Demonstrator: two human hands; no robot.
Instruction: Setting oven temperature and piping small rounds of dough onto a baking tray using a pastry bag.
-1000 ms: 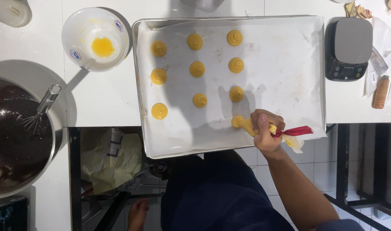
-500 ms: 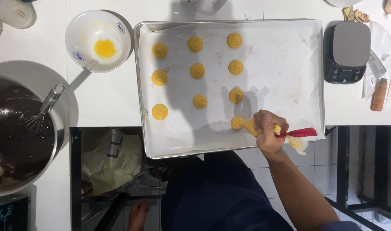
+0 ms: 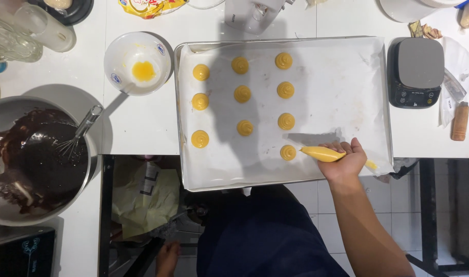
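Observation:
My right hand (image 3: 347,163) grips a piping bag (image 3: 322,153) filled with yellow batter, over the near edge of a metal baking tray (image 3: 179,118) lined with white paper. The bag's tip points left and sits just beside the nearest yellow mound (image 3: 288,152). Several round piped mounds (image 3: 242,94) stand in three columns on the left half of the paper. The right half of the paper is bare. My left hand is out of view.
A white bowl with yellow residue (image 3: 137,62) sits left of the tray. A steel bowl of dark chocolate batter with a whisk (image 3: 34,159) is at far left. A kitchen scale (image 3: 415,72) and a small brown bottle (image 3: 460,121) lie to the right.
My right hand has drawn back to the right with the piping bag, uncovering a finished mound at the bottom of the third column. The bag's red clip is no longer visible.

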